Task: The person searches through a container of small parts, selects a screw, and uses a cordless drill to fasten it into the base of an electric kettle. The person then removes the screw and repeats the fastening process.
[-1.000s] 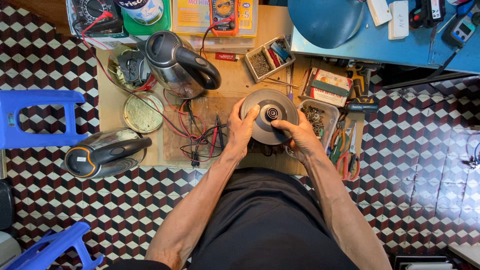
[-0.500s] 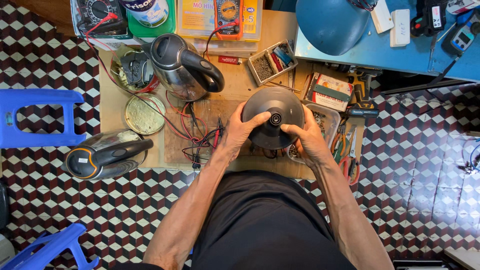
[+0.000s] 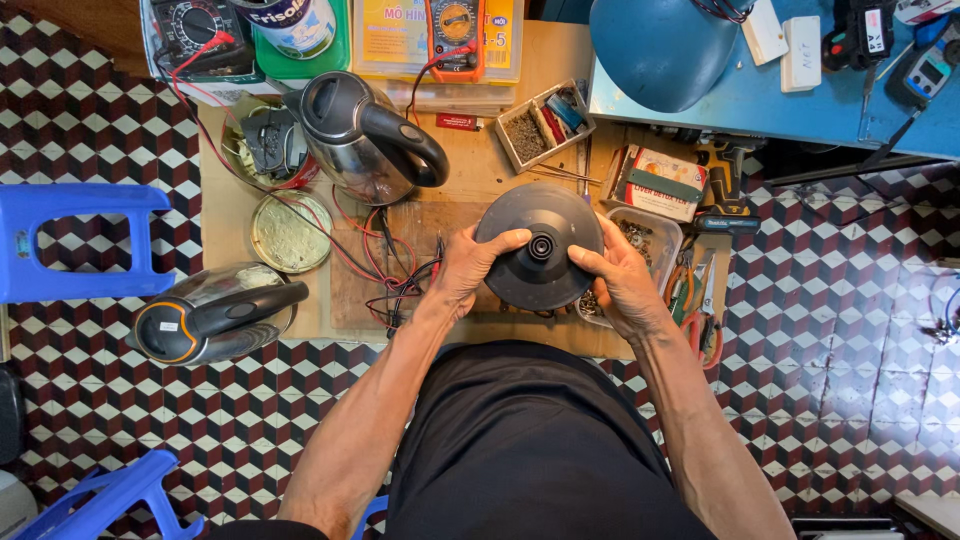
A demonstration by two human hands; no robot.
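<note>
We see the round black kettle base held up over the low wooden table, tilted toward us. The left hand clamps its left rim, thumb on the face; the right hand grips the right rim. A steel kettle stands behind it, and red and black wires, perhaps meter leads, lie just beside the left hand.

Things on the wooden workbench

A shiny steel kettle stands at eleven o'clock. A second kettle lies at nine. A round tin lid sits between them. An orange multimeter is at twelve.
</note>
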